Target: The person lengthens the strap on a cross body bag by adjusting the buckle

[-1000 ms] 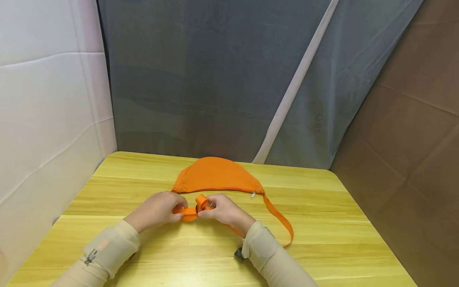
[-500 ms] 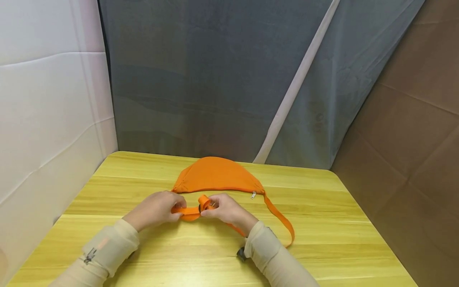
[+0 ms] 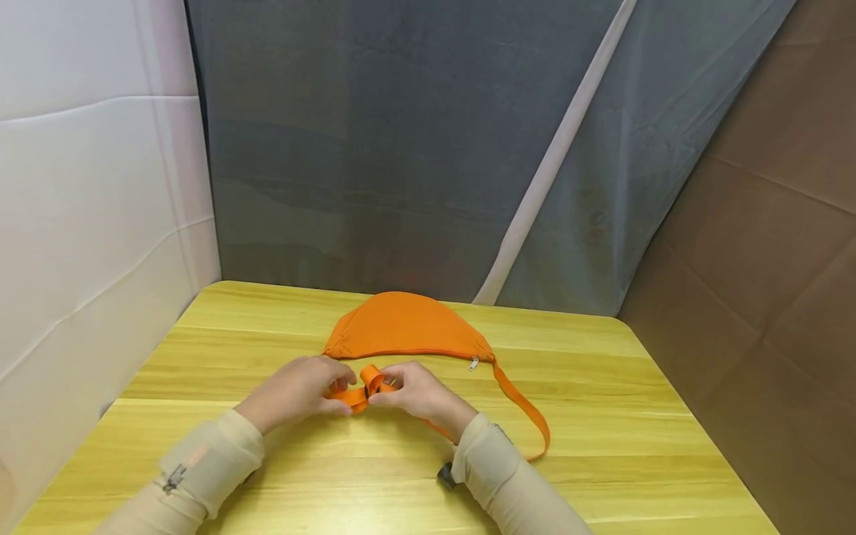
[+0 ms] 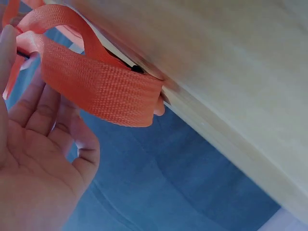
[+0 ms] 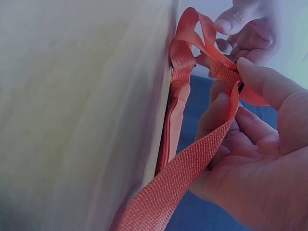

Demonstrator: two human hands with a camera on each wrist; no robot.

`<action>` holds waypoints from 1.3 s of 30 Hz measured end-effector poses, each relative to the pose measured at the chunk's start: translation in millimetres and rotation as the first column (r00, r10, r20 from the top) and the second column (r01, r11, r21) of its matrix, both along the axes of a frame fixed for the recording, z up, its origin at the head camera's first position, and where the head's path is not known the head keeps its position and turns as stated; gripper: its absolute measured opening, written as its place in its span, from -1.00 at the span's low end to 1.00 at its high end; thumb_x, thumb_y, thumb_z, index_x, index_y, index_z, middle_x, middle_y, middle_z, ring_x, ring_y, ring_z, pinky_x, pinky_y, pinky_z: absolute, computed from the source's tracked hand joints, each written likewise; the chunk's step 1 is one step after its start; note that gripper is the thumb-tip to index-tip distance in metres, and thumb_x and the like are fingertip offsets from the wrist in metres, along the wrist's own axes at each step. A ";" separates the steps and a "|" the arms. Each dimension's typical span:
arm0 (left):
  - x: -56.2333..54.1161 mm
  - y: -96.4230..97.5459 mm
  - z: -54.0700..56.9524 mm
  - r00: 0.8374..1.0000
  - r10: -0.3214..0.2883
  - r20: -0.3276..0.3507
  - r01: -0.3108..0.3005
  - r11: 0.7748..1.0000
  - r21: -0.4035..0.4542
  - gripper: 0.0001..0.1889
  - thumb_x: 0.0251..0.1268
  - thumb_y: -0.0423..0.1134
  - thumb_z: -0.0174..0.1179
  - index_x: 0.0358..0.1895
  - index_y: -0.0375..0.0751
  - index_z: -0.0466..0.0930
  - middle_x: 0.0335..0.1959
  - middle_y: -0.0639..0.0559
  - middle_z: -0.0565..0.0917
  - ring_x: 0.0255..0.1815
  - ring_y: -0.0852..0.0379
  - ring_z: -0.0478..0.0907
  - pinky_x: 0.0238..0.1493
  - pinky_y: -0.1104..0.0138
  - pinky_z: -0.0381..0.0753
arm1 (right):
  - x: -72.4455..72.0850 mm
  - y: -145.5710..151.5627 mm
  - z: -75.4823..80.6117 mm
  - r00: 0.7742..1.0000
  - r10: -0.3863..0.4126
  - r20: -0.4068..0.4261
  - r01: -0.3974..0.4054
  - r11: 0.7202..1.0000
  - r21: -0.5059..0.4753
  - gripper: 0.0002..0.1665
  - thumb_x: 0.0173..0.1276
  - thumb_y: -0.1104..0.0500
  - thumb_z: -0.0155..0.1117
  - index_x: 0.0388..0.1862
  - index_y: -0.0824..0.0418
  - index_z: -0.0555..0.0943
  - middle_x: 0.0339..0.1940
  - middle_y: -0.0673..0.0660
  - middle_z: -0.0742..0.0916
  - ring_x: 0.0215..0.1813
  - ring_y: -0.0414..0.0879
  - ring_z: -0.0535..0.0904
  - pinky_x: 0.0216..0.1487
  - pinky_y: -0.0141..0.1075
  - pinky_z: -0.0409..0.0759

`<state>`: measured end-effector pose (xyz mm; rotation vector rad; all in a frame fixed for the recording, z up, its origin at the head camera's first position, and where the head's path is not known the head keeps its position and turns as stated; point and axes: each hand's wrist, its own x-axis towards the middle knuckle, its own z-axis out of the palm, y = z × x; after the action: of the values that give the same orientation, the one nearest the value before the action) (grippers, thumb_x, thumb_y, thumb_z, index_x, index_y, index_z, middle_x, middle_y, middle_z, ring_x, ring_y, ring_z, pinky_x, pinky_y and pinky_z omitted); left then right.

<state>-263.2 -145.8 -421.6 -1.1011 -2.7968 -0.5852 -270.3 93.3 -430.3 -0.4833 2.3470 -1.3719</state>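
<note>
An orange waist bag lies towards the back of the table, with a silver zipper pull at its right end. My right hand pinches the orange strap at a small black slider, where the webbing folds into a raised loop. To the left, the thumb and fingers of my left hand are bent around the looped strap close to the bag's left corner. Part of the webbing is hidden behind the fingers.
The strap runs from the bag's right end in a curve and back under the right wrist. A black buckle-like piece shows beside the right cuff. Grey cloth hangs behind the wooden table.
My left hand has shifted slightly right, closer to the right hand, its thumb and fingers spread a little more. The right hand and the loop went a little right, then back left.
</note>
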 end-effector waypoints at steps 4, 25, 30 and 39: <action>1.5 4.0 -1.3 1.000 0.001 -0.027 -0.001 1.000 0.002 -0.65 0.05 0.01 0.55 -0.15 -0.04 0.71 -0.42 0.31 0.58 -0.47 0.33 0.39 -0.37 0.34 0.46 | 0.9 -1.7 -0.2 1.000 0.005 0.008 -0.005 1.000 -0.010 -0.68 0.29 0.16 0.52 0.03 0.11 0.76 -0.23 -0.03 0.71 -0.29 -0.14 0.52 -0.28 -0.33 0.48; 3.6 4.3 -0.7 1.000 0.003 -0.017 -0.003 1.000 0.023 -0.70 -0.02 0.03 0.57 -0.32 0.03 0.69 -0.55 0.34 0.47 -0.55 0.35 0.30 -0.44 0.37 0.33 | 2.5 -4.0 1.0 1.000 0.026 -0.004 -0.026 1.000 -0.001 -0.72 0.32 0.16 0.49 0.00 0.10 0.76 -0.25 -0.03 0.72 -0.31 -0.17 0.50 -0.28 -0.35 0.47; 3.2 5.6 -1.6 0.998 -0.007 -0.058 0.006 1.000 -0.021 -0.74 0.02 -0.06 0.58 -0.34 0.05 0.66 -0.56 0.33 0.45 -0.56 0.34 0.27 -0.42 0.34 0.30 | 3.2 -6.0 0.7 1.000 0.019 0.001 -0.019 1.000 -0.010 -0.75 0.31 0.16 0.50 -0.04 0.09 0.77 -0.24 -0.03 0.72 -0.30 -0.16 0.50 -0.27 -0.34 0.47; 3.1 4.0 -1.7 0.999 0.004 -0.035 -0.004 1.000 -0.013 -0.82 0.09 -0.19 0.54 -0.35 0.03 0.67 -0.56 0.32 0.44 -0.56 0.31 0.28 -0.46 0.37 0.30 | 1.6 -4.1 -2.2 1.000 0.015 0.008 -0.015 1.000 -0.007 -0.73 0.30 0.16 0.51 -0.03 0.10 0.77 -0.23 -0.02 0.72 -0.27 -0.16 0.52 -0.23 -0.32 0.50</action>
<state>-260.1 -141.9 -423.4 -1.0967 -2.7763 -0.5427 -268.7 89.1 -432.5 -0.4947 2.3283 -1.3734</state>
